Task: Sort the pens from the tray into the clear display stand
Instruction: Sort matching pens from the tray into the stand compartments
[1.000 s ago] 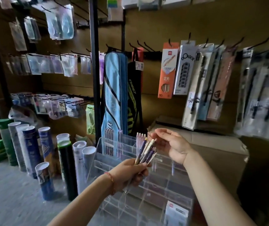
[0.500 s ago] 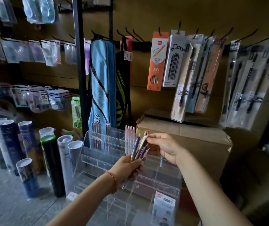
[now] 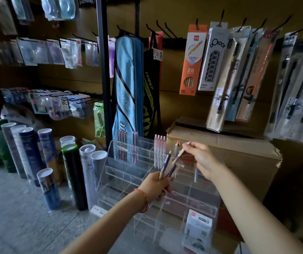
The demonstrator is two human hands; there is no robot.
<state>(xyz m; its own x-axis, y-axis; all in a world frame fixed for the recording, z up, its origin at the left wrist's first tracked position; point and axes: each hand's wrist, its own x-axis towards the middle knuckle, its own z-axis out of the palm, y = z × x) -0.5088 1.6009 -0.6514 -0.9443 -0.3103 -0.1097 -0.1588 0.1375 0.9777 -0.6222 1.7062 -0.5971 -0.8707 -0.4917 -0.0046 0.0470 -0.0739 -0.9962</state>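
A clear tiered display stand (image 3: 121,173) stands on the floor in front of me. Its top row holds dark red pens (image 3: 121,143), purple pens (image 3: 134,142) and pink pens (image 3: 159,149). My left hand (image 3: 156,186) grips a small bunch of purple pens (image 3: 166,165) upright over the stand's middle tiers. My right hand (image 3: 202,158) pinches one cream-topped pen (image 3: 181,152) that is lifted out of the bunch, tilted, over the stand's upper right compartments. No tray is in view.
A large cardboard box (image 3: 238,153) sits right behind the stand. Rolled paper tubes (image 3: 73,171) stand on the floor to the left. Blue and black racket bags (image 3: 128,85) and packaged pens (image 3: 220,74) hang on the wall hooks above.
My right hand has pulled one pen out of the bunch and drawn it up to the right. The camera view has shifted, so the stand sits lower and more central.
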